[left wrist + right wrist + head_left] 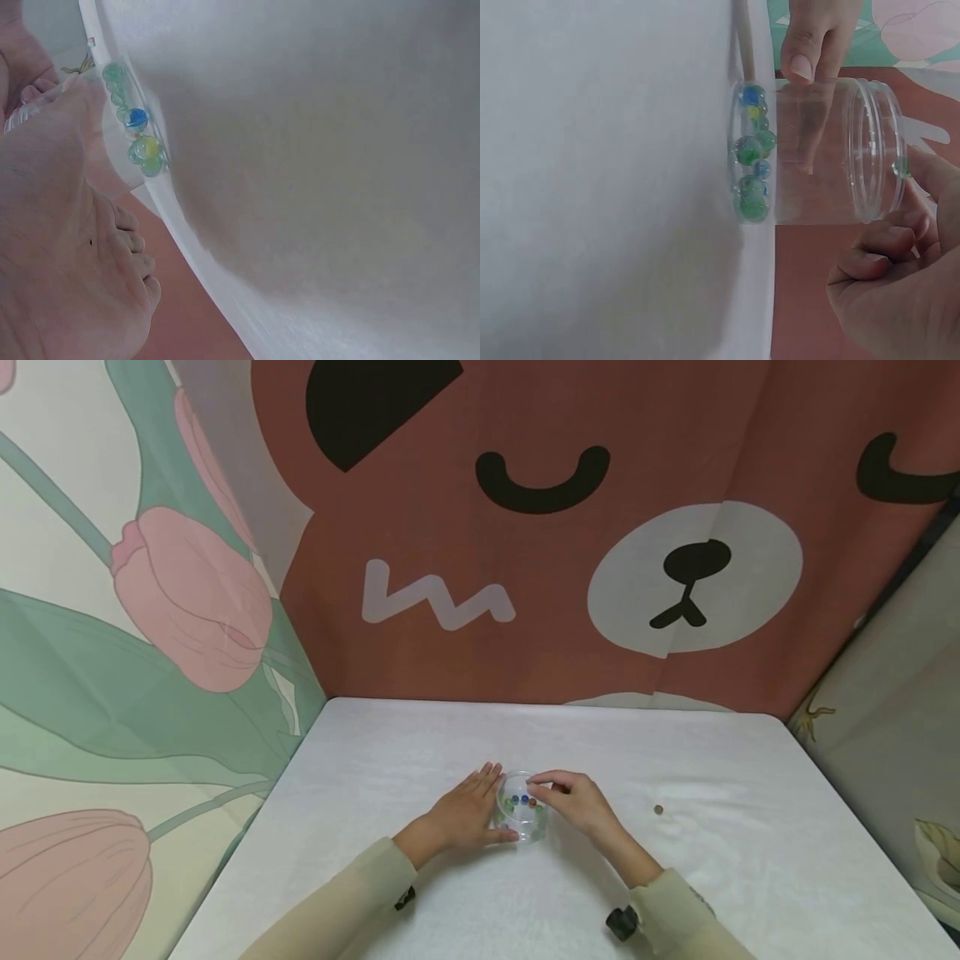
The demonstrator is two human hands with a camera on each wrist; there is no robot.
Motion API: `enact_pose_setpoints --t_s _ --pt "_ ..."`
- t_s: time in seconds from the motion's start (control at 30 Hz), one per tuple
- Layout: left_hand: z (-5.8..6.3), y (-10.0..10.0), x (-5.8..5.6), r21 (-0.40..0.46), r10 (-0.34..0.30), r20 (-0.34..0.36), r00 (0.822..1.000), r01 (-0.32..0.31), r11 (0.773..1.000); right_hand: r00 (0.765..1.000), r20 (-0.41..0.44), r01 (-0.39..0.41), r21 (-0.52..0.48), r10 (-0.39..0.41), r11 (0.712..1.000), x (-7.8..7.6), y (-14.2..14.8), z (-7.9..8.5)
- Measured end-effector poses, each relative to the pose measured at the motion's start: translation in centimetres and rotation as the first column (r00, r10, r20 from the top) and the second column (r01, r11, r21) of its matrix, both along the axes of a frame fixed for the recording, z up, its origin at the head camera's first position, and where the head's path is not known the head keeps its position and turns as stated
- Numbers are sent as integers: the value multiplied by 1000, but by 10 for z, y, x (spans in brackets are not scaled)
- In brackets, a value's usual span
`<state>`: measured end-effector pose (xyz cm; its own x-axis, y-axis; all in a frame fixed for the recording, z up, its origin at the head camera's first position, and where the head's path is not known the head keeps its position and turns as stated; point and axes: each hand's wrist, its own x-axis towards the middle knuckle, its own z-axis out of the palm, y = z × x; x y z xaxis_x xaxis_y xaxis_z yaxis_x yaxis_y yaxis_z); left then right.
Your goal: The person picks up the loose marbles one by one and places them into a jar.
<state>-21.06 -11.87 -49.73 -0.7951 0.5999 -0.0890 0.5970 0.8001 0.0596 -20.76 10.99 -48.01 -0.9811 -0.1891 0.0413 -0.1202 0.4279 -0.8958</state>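
Observation:
A clear plastic jar stands upright on the table with several green, blue and yellowish glass marbles on its bottom. On its left side my left hand holds the jar, fingers stretched along the far side and thumb on the near side. Over the mouth, my right hand pinches a small greenish marble at the rim between thumb and forefinger, its other fingers curled in. In the left wrist view, my left hand partly covers the jar.
Right of the jar, a lone dark marble lies on the white-covered table. A bear-printed curtain hangs behind the table's far edge, and a tulip-printed curtain hangs at the left.

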Motion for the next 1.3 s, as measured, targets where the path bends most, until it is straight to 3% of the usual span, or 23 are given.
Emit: enact_pose_setpoints --t_s 0.43,1.3 --pt "2 0 2 6 9 17 1000 -9 1000 996 83 28 -62 -23 998 -1 -4 -8" --pt "0 -1 2 9 0 13 1000 -1 1000 997 82 -2 -71 8 997 -1 -3 -7"
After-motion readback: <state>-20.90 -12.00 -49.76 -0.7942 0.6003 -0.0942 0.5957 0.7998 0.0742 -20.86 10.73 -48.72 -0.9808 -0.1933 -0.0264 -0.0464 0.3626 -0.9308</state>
